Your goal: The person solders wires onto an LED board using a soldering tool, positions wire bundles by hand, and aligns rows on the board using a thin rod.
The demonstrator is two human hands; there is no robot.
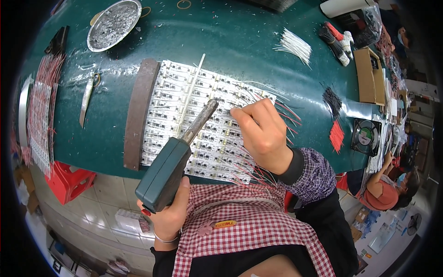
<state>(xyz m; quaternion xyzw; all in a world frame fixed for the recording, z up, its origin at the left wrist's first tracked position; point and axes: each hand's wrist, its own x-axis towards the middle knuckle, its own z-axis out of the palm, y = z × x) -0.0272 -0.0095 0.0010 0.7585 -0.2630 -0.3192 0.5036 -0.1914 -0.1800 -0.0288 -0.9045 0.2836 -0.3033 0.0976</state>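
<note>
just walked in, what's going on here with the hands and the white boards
A person's left hand grips a soldering gun, its tip over the white boards. The right hand is at the boards near that tip; whether it pinches a wire is too small to tell. A brown bar lies along the boards' left edge, and loose white wires lie farther off.

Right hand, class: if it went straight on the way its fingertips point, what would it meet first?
The right hand would probably meet the white circuit boards first; the soldering gun's tip lies just left of its fingertips, but depth is unclear.
</note>
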